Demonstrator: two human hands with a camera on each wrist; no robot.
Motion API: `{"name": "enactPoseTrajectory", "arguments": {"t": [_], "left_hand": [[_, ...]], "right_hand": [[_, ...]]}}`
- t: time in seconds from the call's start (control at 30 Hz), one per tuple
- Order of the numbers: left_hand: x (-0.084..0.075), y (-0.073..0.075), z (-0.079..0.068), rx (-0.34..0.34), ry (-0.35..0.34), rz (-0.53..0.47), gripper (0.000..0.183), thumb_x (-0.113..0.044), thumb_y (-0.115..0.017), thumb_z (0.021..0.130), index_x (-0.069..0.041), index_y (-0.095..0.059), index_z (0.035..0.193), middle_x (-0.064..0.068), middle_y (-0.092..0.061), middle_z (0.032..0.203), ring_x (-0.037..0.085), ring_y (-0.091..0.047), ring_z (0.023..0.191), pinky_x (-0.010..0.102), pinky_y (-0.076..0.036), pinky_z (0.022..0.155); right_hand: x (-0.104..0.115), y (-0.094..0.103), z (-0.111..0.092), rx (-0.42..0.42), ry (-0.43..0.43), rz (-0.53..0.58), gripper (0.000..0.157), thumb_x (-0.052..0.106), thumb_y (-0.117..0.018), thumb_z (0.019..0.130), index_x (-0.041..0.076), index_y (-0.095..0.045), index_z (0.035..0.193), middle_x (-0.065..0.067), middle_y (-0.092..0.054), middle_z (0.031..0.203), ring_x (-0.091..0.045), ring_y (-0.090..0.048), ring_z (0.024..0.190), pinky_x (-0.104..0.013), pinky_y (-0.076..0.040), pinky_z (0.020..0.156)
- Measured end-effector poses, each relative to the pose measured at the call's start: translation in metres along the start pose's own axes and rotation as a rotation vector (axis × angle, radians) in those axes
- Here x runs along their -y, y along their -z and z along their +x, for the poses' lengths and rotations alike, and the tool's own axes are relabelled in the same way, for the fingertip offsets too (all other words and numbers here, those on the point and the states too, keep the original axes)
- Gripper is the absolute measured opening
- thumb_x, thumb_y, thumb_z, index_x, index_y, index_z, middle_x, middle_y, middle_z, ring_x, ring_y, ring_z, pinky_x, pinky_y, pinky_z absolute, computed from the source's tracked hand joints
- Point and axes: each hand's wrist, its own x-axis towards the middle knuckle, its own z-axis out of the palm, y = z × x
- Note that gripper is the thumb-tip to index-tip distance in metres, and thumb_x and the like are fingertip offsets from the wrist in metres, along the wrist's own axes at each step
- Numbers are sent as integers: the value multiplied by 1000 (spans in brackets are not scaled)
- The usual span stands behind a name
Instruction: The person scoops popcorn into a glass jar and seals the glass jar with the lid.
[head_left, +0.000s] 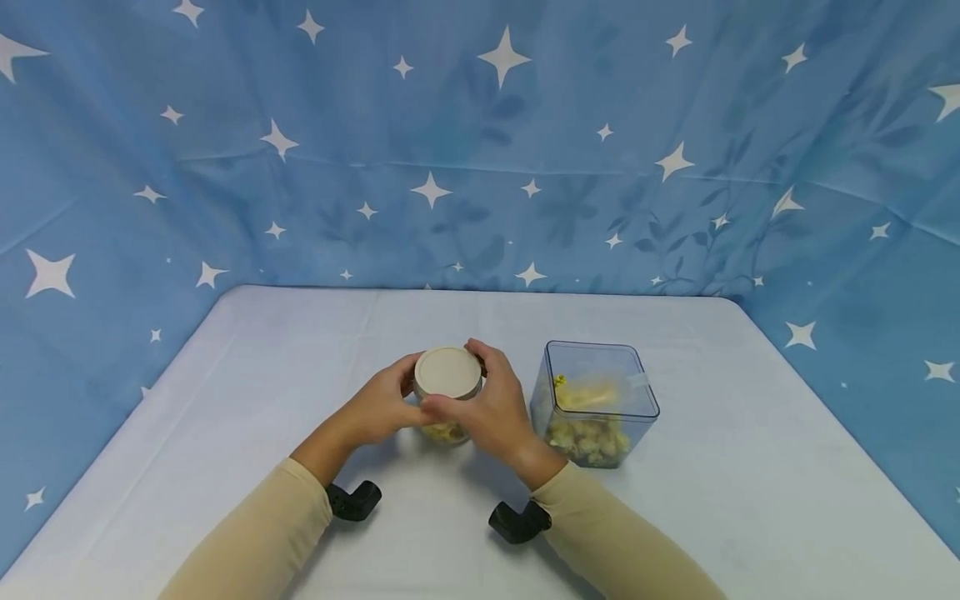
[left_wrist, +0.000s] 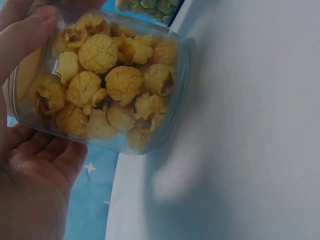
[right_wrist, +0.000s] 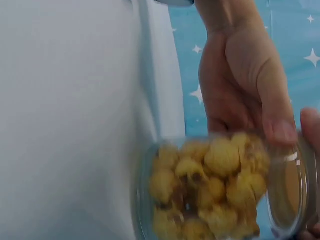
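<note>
A clear jar (left_wrist: 115, 85) full of round golden popcorn stands in front of me, its pale cream lid (head_left: 448, 372) on top. My left hand (head_left: 378, 402) holds the jar from the left, its thumb high on the side near the lid. From the right, my right hand (head_left: 491, 408) grips round the lid, the thumb across the front edge and the fingers behind. In the right wrist view only a part of the right fingers (right_wrist: 311, 127) shows, at the lid end. Whether the jar's base touches the table cannot be told.
Just right of my right hand stands a square clear box (head_left: 542, 400) with popcorn (head_left: 588, 439) and a blurred yellow thing inside. The white tablecloth (head_left: 750, 467) ends at a blue curtain (head_left: 480, 225) with white stars. Black wrist mounts (head_left: 355, 501) sit on both forearms.
</note>
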Motion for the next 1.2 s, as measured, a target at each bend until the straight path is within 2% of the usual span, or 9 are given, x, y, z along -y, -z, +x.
{"name": "enactPoseTrajectory", "arguments": {"t": [0.17,0.23,0.4,0.53,0.63,0.8,0.9,1.0,1.2], "left_hand": [[20,0,5,-28,-2,11,85,-37,-79,65,-19,-35,135,-4,-44,126,13,-38,120,38,-30,100],[21,-1,5,-31,-4,11,85,-37,-80,64,-20,-36,134,-5,-44,126,13,-38,120,38,-30,100],[21,-2,4,-26,-16,15,85,-35,-80,65,-19,-35,135,-3,-44,127,15,-38,121,40,-30,100],[17,-2,4,-22,-9,29,85,-33,-80,66,-16,-34,135,0,-43,129,17,-37,122,40,-29,100],[8,-1,1,-23,-3,32,84,-28,-79,67,-12,-34,136,3,-43,129,20,-37,122,40,-29,100],[-9,-1,-5,-5,-1,14,82,-16,-77,70,-4,-31,137,10,-41,131,25,-35,124,41,-28,101],[-11,-1,-6,5,10,8,82,-12,-76,71,-3,-29,137,11,-40,132,25,-34,124,40,-28,101],[-12,-2,-6,1,14,22,82,-13,-76,71,-4,-30,137,10,-41,131,24,-35,123,39,-29,100],[-13,-4,-6,-22,19,43,81,-16,-77,71,-6,-31,137,9,-41,132,24,-35,123,40,-29,100]], "right_hand": [[-5,5,3,103,52,-5,83,46,-70,73,10,-32,138,1,-42,130,-11,-42,114,-37,-40,91],[-5,7,4,130,61,12,78,42,-69,76,11,-32,138,1,-43,130,-11,-42,115,-39,-39,92],[-6,6,2,84,50,33,80,42,-72,73,8,-35,135,0,-43,129,-12,-42,116,-41,-36,94],[-6,3,0,28,34,34,88,47,-74,67,6,-35,134,-1,-43,126,-12,-42,113,-45,-36,93],[-5,3,0,9,33,14,92,50,-75,65,4,-35,133,-2,-43,124,-13,-42,112,-45,-37,92],[-7,7,2,95,75,48,81,40,-71,74,8,-31,137,-2,-40,131,-12,-40,118,-40,-33,98],[-8,9,3,136,107,65,75,32,-70,77,8,-32,137,-3,-40,133,-13,-41,119,-41,-33,98],[-8,9,2,105,117,26,76,36,-71,76,6,-35,135,-5,-42,130,-14,-43,116,-42,-36,95],[-4,-1,-3,-28,80,-38,84,46,-72,71,1,-37,132,-8,-43,123,-17,-44,110,-43,-40,89]]}}
